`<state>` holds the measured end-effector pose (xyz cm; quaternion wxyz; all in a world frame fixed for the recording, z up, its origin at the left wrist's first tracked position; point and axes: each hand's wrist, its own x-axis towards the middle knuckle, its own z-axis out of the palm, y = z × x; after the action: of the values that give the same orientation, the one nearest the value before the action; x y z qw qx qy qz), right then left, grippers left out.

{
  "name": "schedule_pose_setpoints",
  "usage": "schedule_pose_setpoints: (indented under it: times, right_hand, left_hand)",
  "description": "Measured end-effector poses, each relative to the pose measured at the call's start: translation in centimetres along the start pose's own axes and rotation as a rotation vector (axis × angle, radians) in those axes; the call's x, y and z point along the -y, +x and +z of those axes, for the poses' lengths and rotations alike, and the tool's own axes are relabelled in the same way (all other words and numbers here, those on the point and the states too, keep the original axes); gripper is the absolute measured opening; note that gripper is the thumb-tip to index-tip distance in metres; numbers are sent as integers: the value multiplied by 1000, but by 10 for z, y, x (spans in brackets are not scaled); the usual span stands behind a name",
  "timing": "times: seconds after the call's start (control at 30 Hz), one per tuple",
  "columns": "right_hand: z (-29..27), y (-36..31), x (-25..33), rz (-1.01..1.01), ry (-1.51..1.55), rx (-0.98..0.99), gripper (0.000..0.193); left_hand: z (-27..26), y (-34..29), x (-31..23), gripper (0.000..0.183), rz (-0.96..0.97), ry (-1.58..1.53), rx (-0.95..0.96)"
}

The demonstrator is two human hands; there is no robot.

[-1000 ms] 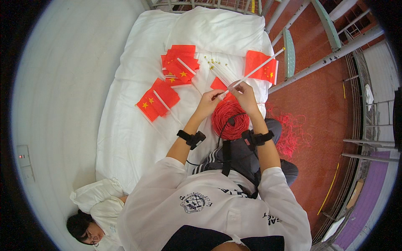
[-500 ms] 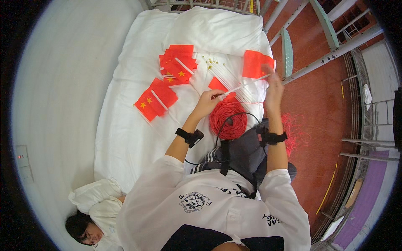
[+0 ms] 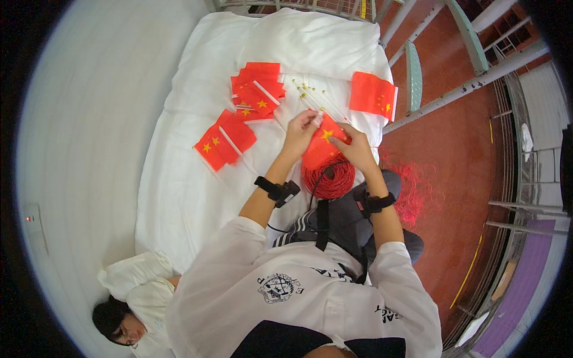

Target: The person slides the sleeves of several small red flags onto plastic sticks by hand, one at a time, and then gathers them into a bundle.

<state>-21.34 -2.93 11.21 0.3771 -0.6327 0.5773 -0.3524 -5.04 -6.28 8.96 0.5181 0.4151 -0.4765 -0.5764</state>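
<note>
Over the white bed, a small red flag [image 3: 316, 154] with a yellow star is held between my two hands. My left hand [image 3: 298, 135] pinches its upper left edge, where a bit of white shows. The fingers of my right hand [image 3: 359, 149] close on its right side, with the thumb on the cloth near the star. Just below lies a coil of red cord [image 3: 335, 186], partly covered by the flag. Several thin white sticks [image 3: 335, 106] with yellowish tips lie beyond my hands.
Red flags lie in an overlapping pile [image 3: 256, 94], with more flags [image 3: 239, 132] nearer left. Another flag [image 3: 371, 94] rests at the bed's right edge. Tangled red strands [image 3: 412, 194] are on the floor beside a metal ladder [image 3: 413, 77]. A person [image 3: 146, 304] lies at lower left.
My right hand has come left and down from the stick's far end onto the flag. The flag now spreads between both hands, over the cord coil; the long white stick no longer shows between them.
</note>
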Motion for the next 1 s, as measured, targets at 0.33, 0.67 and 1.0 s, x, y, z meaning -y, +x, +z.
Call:
schedule_pose_setpoints:
  times: [0.33,0.67,1.0]
  right_hand:
    - [-15,27,-72,116,142,-132,25]
    - [-22,73,-177,305,-18,-310,40]
    - [-17,69,-118,173,-878,-251,47]
  left_hand:
    - [-211,5,77,33,-7,321,-790]
    - [-279,-31,101,32,-272,447,-1073]
    - [-141,0,56,28,413,964,-680]
